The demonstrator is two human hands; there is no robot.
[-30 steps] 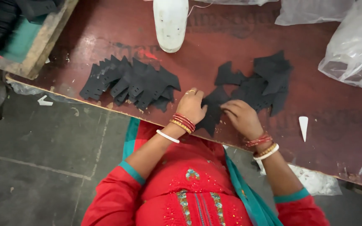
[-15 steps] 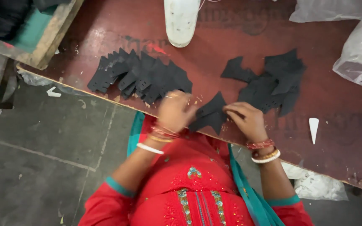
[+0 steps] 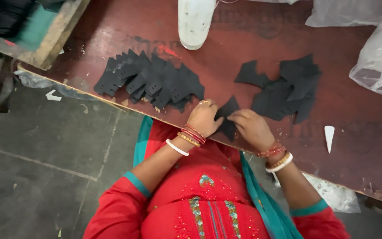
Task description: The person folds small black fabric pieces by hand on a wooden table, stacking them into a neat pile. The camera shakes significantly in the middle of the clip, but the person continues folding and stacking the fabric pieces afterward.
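Both hands have drawn together at the counter's near edge since half a second ago, the left no longer blurred in motion.

Left hand (image 3: 204, 118) and right hand (image 3: 253, 128) pinch one black cut piece (image 3: 227, 116) between them, fingers closed on its edges, seemingly so it can be held flat on the counter (image 3: 244, 57) close to the body. A fanned row of black pieces (image 3: 151, 79) lies to the left, a looser pile (image 3: 288, 88) to the right, both within reach. A white bottle (image 3: 194, 22) stands behind, well apart.
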